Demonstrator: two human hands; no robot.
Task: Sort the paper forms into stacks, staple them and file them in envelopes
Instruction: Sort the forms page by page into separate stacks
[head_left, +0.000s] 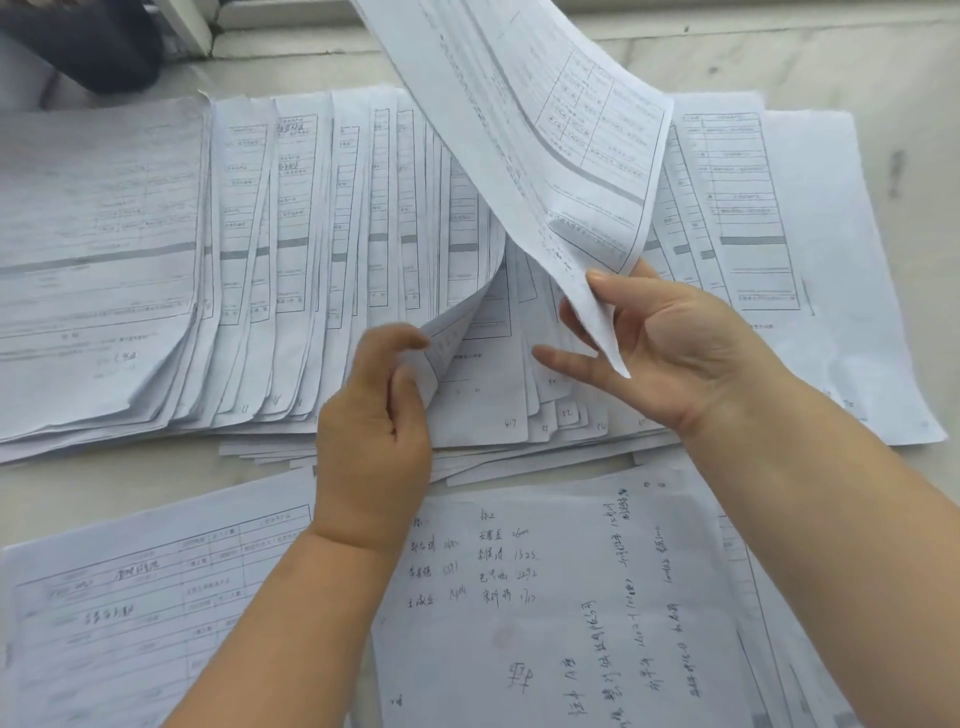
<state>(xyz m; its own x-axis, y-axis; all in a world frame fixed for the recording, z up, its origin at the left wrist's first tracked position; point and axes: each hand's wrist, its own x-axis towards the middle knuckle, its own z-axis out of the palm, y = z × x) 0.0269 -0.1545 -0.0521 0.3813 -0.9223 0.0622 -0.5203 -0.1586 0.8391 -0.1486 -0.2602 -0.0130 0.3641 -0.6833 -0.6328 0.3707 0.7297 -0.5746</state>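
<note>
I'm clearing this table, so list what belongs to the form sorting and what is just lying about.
In the job:
lifted form in the right hand
fanned forms, left hand curling one up
near form stack

Lying about:
handwritten note sheet
dark object, far left

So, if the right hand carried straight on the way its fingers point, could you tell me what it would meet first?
Probably the curled sheet that the left hand is lifting. The right hand points left across the fanned forms just beneath; depth is unclear.

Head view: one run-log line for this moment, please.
phase: sorting | right hand: holds lifted form | left hand: bends up sheet in fanned forms
</note>
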